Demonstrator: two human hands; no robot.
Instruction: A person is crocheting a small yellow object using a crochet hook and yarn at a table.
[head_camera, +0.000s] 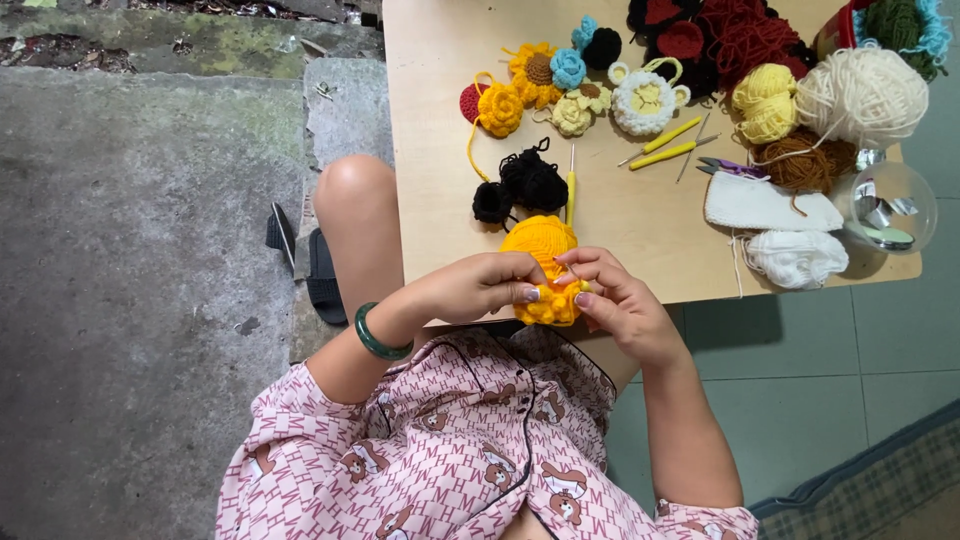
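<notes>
Both hands meet at near edge of bench (430, 150), over the lap. Left hand (478, 288) w/ green bangle (377, 340) on wrist, fingers curled, pinching the orange-yellow crochet piece (545, 268) from its left side. Right hand (618, 300) pinches same piece from the right, thumb + forefinger pressed on its lower ruffled edge; thin hook or needle tip shows btwn fingertips, can't tell which. Piece is held in air, partly over bench edge, partly off it. Just beyond it: yellow-handled crochet hook (571, 190) lying upright-ish, black yarn clump (522, 185) to its left. Further out: small crochet flowers (530, 85), white sheep-like round (643, 102), two more yellow hooks (670, 145), scissors (730, 167), white knit pieces (770, 205), cream yarn ball (862, 95), clear round container (890, 208) at right edge. Concrete floor left
</notes>
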